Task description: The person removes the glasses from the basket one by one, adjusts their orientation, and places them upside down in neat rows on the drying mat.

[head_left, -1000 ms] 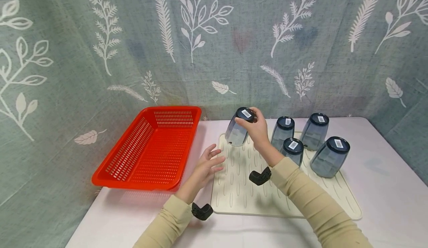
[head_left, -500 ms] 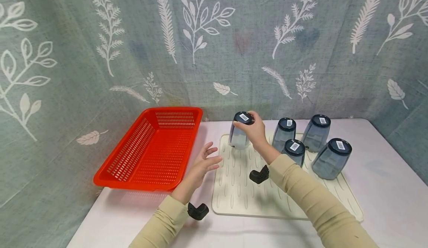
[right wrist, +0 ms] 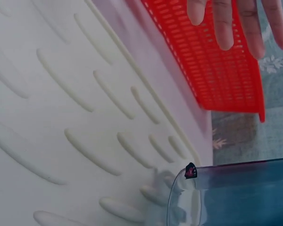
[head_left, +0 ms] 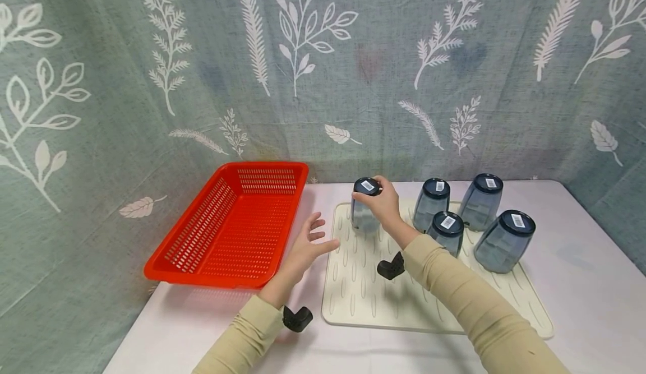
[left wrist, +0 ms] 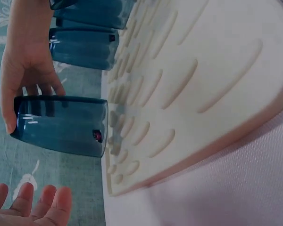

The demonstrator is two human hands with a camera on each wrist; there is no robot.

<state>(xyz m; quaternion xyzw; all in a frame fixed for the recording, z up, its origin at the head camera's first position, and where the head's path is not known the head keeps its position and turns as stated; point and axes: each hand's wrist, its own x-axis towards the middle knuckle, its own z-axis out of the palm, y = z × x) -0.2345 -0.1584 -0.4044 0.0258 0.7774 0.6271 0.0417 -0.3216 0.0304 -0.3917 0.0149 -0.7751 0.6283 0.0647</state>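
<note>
My right hand (head_left: 384, 204) grips a blue-tinted drinking glass (head_left: 364, 217) near its base. The glass is upside down, with a barcode label on top, and its rim is right at the back left of the cream drying mat (head_left: 353, 295). In the left wrist view the glass (left wrist: 61, 125) lies between thumb and fingers of the right hand (left wrist: 30, 56). My left hand (head_left: 307, 250) hovers left of the mat with spread fingers, holding nothing; its fingertips (left wrist: 46, 197) show apart from the glass. The right wrist view shows the glass (right wrist: 245, 193) at lower right.
Several more upside-down glasses (head_left: 499, 245) stand on the right part of the mat, partly behind the right forearm. A red perforated plastic basket (head_left: 290, 217) sits at the left of the white table (head_left: 580, 284). A patterned grey-green curtain (head_left: 323, 99) hangs behind.
My right hand has lowered the glass toward the mat, and the glass has gone from tilted to upright. The left hand has shifted only slightly.
</note>
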